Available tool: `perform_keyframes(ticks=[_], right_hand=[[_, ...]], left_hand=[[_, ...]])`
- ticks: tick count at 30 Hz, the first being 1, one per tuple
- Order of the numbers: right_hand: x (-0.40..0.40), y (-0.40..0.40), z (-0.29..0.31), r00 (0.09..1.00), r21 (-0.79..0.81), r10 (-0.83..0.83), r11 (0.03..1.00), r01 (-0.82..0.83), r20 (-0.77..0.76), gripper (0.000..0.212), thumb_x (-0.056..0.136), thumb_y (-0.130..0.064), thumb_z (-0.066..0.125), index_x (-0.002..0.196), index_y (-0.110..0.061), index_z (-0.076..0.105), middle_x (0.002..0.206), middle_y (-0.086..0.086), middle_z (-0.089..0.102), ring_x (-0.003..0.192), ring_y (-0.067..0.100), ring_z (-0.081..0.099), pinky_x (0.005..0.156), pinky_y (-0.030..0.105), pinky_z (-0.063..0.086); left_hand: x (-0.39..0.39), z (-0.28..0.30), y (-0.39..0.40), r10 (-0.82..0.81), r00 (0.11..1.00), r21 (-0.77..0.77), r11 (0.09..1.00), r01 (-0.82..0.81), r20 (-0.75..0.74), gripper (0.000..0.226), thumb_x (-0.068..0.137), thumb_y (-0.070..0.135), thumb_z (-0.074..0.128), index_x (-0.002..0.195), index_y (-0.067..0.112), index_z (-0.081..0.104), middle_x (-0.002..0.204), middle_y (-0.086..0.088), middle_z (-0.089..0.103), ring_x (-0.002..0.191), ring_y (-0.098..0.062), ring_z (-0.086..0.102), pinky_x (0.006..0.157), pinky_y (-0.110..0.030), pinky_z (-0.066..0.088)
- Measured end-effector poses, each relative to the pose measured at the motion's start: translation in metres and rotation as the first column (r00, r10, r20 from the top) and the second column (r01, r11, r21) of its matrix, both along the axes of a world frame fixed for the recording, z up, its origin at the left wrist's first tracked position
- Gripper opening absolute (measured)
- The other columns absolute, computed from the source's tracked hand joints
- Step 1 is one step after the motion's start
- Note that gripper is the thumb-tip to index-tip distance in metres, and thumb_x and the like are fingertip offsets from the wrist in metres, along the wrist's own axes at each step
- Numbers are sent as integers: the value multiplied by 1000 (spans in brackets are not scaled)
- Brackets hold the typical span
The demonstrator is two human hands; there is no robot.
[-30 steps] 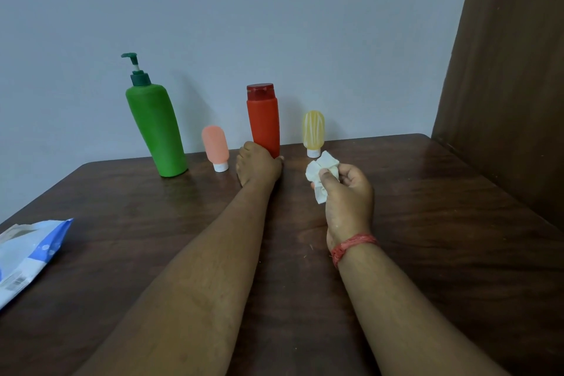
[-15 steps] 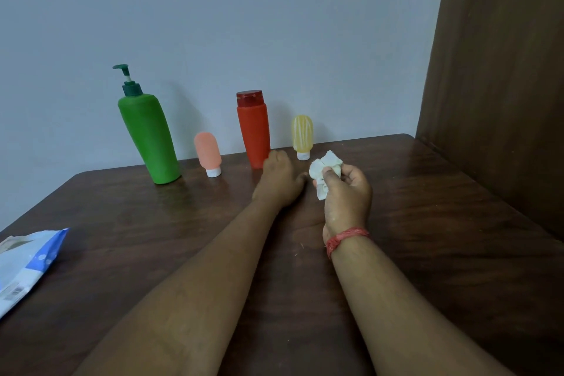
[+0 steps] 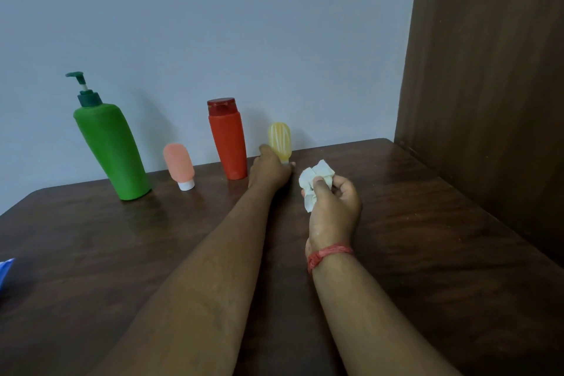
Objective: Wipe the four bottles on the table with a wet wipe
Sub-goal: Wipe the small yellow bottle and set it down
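Packet corner [image 3: 6,273] at table [image 3: 91,238] edge

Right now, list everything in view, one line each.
green pump bottle: 1, green, far left of the row by the wall
pink tube: 1, pink with white cap, standing cap-down between green and red
red bottle: 1, red, middle of the row
yellow tube: 1, yellow, right end of the row
wet wipe: 1, white, crumpled
packet: 1, blue, left table edge
table: 1, dark brown
left hand: reaching the yellow tube's base
right hand: pinches the wet wipe
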State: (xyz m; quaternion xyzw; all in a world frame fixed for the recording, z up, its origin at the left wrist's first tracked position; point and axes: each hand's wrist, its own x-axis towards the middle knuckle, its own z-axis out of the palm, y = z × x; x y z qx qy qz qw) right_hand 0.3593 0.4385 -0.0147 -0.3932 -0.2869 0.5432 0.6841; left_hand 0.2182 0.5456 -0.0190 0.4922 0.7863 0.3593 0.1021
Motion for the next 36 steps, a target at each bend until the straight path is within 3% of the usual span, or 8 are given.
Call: perform_keyframes(ticks=[8, 12, 18, 22, 28, 31, 34, 36], right_hand=[[0, 2, 0, 1000, 3, 20, 1000, -20, 10, 16, 90, -3, 66, 86, -19, 66, 92, 2, 73, 89, 24, 73, 83, 44, 61], [1, -2, 3, 998, 12, 53, 999, -53, 15, 17, 90, -2, 66, 86, -19, 65, 89, -1, 72, 89, 21, 72, 84, 44, 61], [-5, -15, 9, 986, 25, 145, 989, -147, 81, 17, 86, 0, 65, 83, -17, 66, 88, -1, 73, 90, 25, 73, 86, 50, 59], [-13, -34, 13, 945, 38, 252, 963, -265, 209, 12, 87, -5, 67, 85, -17, 68, 87, -1, 74, 87, 19, 73, 86, 48, 60], [-24, -70, 16, 845, 113, 395, 881, -460, 362, 8, 92, -23, 66, 92, -19, 73, 98, 2, 76, 97, 22, 72, 93, 53, 56], [-29, -84, 20, 791, 160, 436, 825, -542, 430, 15, 96, -30, 62, 91, -22, 74, 100, 1, 76, 100, 22, 71, 96, 53, 54], [-33, -95, 22, 735, 178, 404, 801, -571, 544, 19, 101, -35, 55, 97, -27, 72, 104, -4, 74, 101, 16, 69, 94, 43, 56], [-36, -99, 24, 702, 199, 312, 815, -544, 640, 23, 104, -34, 50, 110, -24, 70, 113, -4, 65, 104, 12, 64, 92, 31, 54]], left_hand=[[-5, -2, -9, -96, 993, 53, 994, 93, 64, 45, 90, 30, 66, 116, 16, 32, 110, -11, 65, 100, -31, 65, 87, -50, 56], [-4, 0, -47, -241, 963, 114, 967, 227, 120, 46, 90, 27, 71, 124, 14, 43, 107, 1, 63, 100, -19, 63, 84, -35, 52], [-10, 0, -126, -344, 909, 186, 934, 305, 238, 56, 88, 28, 77, 135, 22, 47, 125, 7, 64, 114, -9, 60, 101, -32, 48], [-17, 5, -185, -364, 856, 236, 927, 292, 366, 63, 88, 25, 77, 142, 24, 44, 126, 12, 64, 116, -2, 59, 98, -24, 46], [-34, 9, -266, -382, 770, 291, 920, 263, 511, 52, 93, 18, 71, 138, 28, 47, 130, 7, 65, 120, -4, 60, 106, -26, 43], [-42, 8, -289, -376, 755, 292, 923, 251, 537, 55, 90, 30, 72, 140, 29, 48, 130, 10, 65, 123, -5, 58, 113, -32, 40], [-43, 5, -297, -368, 720, 323, 923, 208, 588, 66, 81, 39, 73, 142, 26, 49, 128, 11, 65, 120, -7, 59, 115, -38, 40], [-44, 4, -297, -364, 722, 323, 924, 202, 589, 60, 82, 39, 71, 138, 28, 52, 122, 12, 67, 115, -7, 61, 115, -39, 41]])
